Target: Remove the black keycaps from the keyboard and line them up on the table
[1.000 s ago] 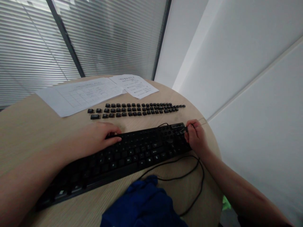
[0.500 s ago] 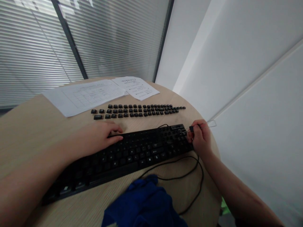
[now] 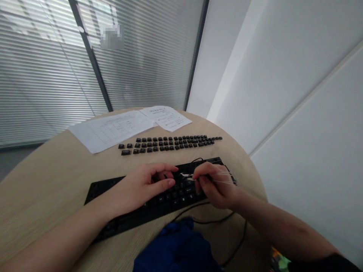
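A black keyboard point(image 3: 98, 189) lies slantwise on the table, with some of its keys off. My right hand point(image 3: 217, 185) is closed round a wire keycap puller point(image 3: 187, 176), its looped end pointing left over the keyboard's right part. Whether a keycap sits in the loops I cannot make out. Just left of those loops, my left hand point(image 3: 150, 183) hovers over the keyboard with thumb and fingers apart, holding nothing I can see. Several loose black keycaps point(image 3: 161, 143) stand in rows behind the keyboard. Both forearms and hands hide parts of the keys.
Printed paper sheets point(image 3: 113, 130) lie at the back of the round wooden table point(image 3: 56, 177). A blue cloth point(image 3: 176, 249) rests at the front, beside a black cable point(image 3: 241, 241). A white wall point(image 3: 306, 113) stands close on the right, blinds point(image 3: 147, 60) behind.
My right hand has brought the puller leftward from the keyboard's right end. My left hand has moved right, towards it. The camera view has shifted slightly.
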`<control>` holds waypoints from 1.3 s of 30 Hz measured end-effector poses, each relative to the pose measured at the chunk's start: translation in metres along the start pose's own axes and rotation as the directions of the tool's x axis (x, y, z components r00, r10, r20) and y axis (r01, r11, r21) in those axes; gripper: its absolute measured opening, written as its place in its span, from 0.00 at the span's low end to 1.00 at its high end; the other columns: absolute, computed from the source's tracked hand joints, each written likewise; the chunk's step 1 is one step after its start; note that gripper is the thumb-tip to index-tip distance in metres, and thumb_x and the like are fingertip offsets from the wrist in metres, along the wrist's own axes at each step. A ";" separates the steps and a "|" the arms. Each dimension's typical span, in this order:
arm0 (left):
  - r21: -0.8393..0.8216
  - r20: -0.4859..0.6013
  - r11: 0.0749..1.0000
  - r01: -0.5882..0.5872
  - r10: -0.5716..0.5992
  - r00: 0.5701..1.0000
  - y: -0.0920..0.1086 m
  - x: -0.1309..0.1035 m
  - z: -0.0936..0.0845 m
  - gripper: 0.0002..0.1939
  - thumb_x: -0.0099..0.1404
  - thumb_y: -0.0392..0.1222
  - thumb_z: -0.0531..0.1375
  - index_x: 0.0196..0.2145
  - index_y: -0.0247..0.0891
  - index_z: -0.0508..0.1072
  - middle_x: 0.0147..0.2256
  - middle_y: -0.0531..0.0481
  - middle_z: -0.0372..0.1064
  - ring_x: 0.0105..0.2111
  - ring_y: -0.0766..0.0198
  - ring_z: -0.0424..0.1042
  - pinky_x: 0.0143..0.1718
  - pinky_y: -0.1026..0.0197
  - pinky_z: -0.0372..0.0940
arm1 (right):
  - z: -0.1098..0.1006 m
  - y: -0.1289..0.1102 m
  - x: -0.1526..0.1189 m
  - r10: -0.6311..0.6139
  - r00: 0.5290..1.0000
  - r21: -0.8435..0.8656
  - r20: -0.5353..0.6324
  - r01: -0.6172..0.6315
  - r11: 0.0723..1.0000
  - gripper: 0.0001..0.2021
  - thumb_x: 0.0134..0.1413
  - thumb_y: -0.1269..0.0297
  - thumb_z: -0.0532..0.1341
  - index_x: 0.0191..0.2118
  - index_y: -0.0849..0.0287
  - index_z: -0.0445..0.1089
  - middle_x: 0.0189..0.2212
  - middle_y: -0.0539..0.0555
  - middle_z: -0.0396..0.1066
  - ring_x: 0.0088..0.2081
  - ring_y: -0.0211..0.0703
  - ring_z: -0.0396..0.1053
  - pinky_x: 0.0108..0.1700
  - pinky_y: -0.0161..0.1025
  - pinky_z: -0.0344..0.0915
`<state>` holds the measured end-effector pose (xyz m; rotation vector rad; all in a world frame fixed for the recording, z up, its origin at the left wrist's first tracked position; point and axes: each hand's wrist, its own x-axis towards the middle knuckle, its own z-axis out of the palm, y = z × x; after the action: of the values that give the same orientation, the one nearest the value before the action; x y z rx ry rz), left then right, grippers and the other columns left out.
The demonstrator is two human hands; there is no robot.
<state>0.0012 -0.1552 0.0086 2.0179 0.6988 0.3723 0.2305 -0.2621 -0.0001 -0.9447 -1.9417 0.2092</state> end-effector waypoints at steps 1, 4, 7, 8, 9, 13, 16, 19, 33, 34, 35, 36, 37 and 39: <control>-0.040 0.017 0.999 0.001 0.000 1.000 -0.001 0.000 0.000 0.25 0.65 0.58 0.61 0.53 0.42 0.77 0.37 0.50 0.78 0.36 0.57 0.75 0.36 0.57 0.70 | 0.005 0.001 0.001 -0.020 0.999 0.013 -0.027 0.020 1.000 0.09 0.64 0.74 0.54 0.44 0.55 0.67 0.23 0.45 0.69 0.20 0.33 0.66 0.25 0.32 0.62; -0.102 0.057 0.995 0.006 -0.001 0.998 -0.004 0.001 0.000 0.22 0.63 0.56 0.64 0.49 0.41 0.78 0.33 0.53 0.75 0.31 0.62 0.71 0.32 0.60 0.67 | 0.016 0.002 -0.002 -0.037 0.995 0.043 -0.089 0.041 0.998 0.09 0.65 0.75 0.54 0.45 0.55 0.67 0.24 0.46 0.72 0.22 0.34 0.69 0.28 0.31 0.65; -0.112 0.075 0.993 0.028 -0.019 0.997 -0.005 0.002 -0.001 0.18 0.64 0.56 0.64 0.44 0.41 0.79 0.30 0.54 0.72 0.28 0.64 0.68 0.28 0.63 0.63 | 0.021 0.002 -0.009 -0.048 0.996 0.060 -0.072 0.053 0.997 0.09 0.64 0.75 0.54 0.45 0.55 0.67 0.26 0.47 0.73 0.25 0.34 0.71 0.30 0.31 0.67; -0.111 0.077 0.993 0.038 -0.030 0.997 -0.005 0.002 -0.001 0.17 0.64 0.56 0.64 0.42 0.41 0.78 0.29 0.54 0.72 0.27 0.64 0.67 0.28 0.63 0.62 | 0.022 0.002 -0.010 -0.064 0.996 0.064 -0.060 0.068 0.996 0.09 0.64 0.75 0.55 0.45 0.55 0.67 0.27 0.48 0.74 0.25 0.35 0.71 0.30 0.31 0.67; -0.111 0.079 0.993 0.050 -0.041 0.996 -0.005 0.003 0.000 0.17 0.64 0.56 0.64 0.40 0.40 0.78 0.29 0.54 0.71 0.27 0.65 0.67 0.27 0.63 0.62 | 0.023 0.003 -0.011 -0.087 0.995 0.067 -0.050 0.090 0.994 0.09 0.63 0.74 0.55 0.45 0.55 0.67 0.27 0.49 0.73 0.26 0.35 0.71 0.30 0.32 0.67; -0.115 0.066 0.992 0.054 -0.047 0.997 -0.003 0.003 0.002 0.16 0.64 0.55 0.64 0.37 0.39 0.77 0.29 0.54 0.71 0.29 0.64 0.68 0.29 0.63 0.63 | 0.027 0.006 -0.012 -0.168 0.985 0.052 -0.035 0.170 0.984 0.10 0.62 0.75 0.54 0.45 0.55 0.66 0.26 0.49 0.71 0.25 0.36 0.69 0.28 0.33 0.65; -0.127 0.033 0.990 0.056 -0.052 0.998 -0.003 0.003 0.004 0.15 0.63 0.55 0.64 0.36 0.39 0.75 0.29 0.54 0.68 0.28 0.65 0.66 0.27 0.64 0.63 | 0.028 0.007 -0.010 -0.198 0.979 0.012 -0.042 0.199 0.980 0.10 0.61 0.75 0.54 0.45 0.55 0.66 0.27 0.49 0.72 0.26 0.37 0.70 0.30 0.33 0.67; -0.156 0.029 0.982 0.106 -0.103 0.994 -0.006 0.005 0.007 0.15 0.63 0.55 0.63 0.36 0.39 0.73 0.28 0.56 0.64 0.25 0.67 0.62 0.22 0.66 0.60 | 0.028 0.007 -0.009 -0.187 0.981 -0.045 -0.044 0.185 0.982 0.10 0.61 0.75 0.55 0.44 0.55 0.66 0.28 0.50 0.74 0.27 0.38 0.71 0.32 0.35 0.68; -0.157 0.133 0.978 0.137 -0.117 0.984 -0.004 0.001 0.001 0.16 0.65 0.55 0.63 0.41 0.39 0.76 0.29 0.55 0.68 0.25 0.68 0.65 0.23 0.67 0.63 | 0.006 0.012 -0.008 -0.068 0.996 -0.325 -0.058 0.045 0.945 0.12 0.69 0.64 0.51 0.49 0.57 0.71 0.37 0.57 0.73 0.36 0.49 0.70 0.40 0.46 0.67; -0.148 0.146 0.979 0.141 -0.119 0.982 -0.004 0.001 0.002 0.17 0.65 0.54 0.63 0.43 0.39 0.77 0.29 0.55 0.69 0.26 0.67 0.66 0.24 0.66 0.64 | 0.006 0.012 -0.008 -0.065 0.996 -0.363 -0.060 0.039 0.931 0.14 0.70 0.64 0.51 0.51 0.57 0.71 0.41 0.59 0.74 0.41 0.51 0.71 0.43 0.48 0.68; -0.141 0.154 0.980 0.142 -0.120 0.981 -0.004 0.002 0.003 0.17 0.65 0.54 0.63 0.44 0.39 0.78 0.30 0.54 0.71 0.27 0.66 0.67 0.25 0.66 0.65 | 0.006 0.013 -0.009 -0.063 0.996 -0.399 -0.067 0.031 0.916 0.15 0.70 0.65 0.51 0.54 0.57 0.71 0.47 0.61 0.73 0.45 0.53 0.71 0.47 0.50 0.69; -0.133 0.154 0.981 0.143 -0.122 0.981 -0.004 0.002 0.003 0.17 0.64 0.53 0.63 0.45 0.39 0.78 0.31 0.53 0.72 0.27 0.66 0.67 0.25 0.66 0.65 | 0.007 0.014 -0.009 -0.066 0.995 -0.425 -0.075 0.028 0.905 0.15 0.70 0.66 0.52 0.56 0.57 0.70 0.51 0.63 0.71 0.49 0.54 0.70 0.50 0.52 0.68; -0.127 0.149 0.981 0.144 -0.125 0.981 -0.005 0.003 0.003 0.18 0.64 0.53 0.63 0.46 0.39 0.78 0.32 0.53 0.73 0.27 0.65 0.68 0.25 0.65 0.65 | 0.008 0.015 -0.009 -0.075 0.994 -0.432 -0.077 0.035 0.901 0.16 0.69 0.68 0.53 0.57 0.57 0.70 0.52 0.63 0.71 0.50 0.53 0.70 0.51 0.51 0.69; -0.122 0.139 0.982 0.147 -0.129 0.982 -0.005 0.004 0.003 0.18 0.64 0.52 0.63 0.47 0.40 0.79 0.32 0.53 0.74 0.27 0.65 0.68 0.25 0.65 0.65 | 0.010 0.018 -0.010 -0.110 0.993 -0.403 -0.052 0.079 0.912 0.16 0.68 0.72 0.53 0.57 0.56 0.68 0.45 0.60 0.73 0.44 0.49 0.71 0.46 0.46 0.69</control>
<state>0.0037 -0.1528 0.0024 1.8392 0.7091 0.1969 0.2346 -0.2543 -0.0212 -1.0985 -1.9932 -0.2900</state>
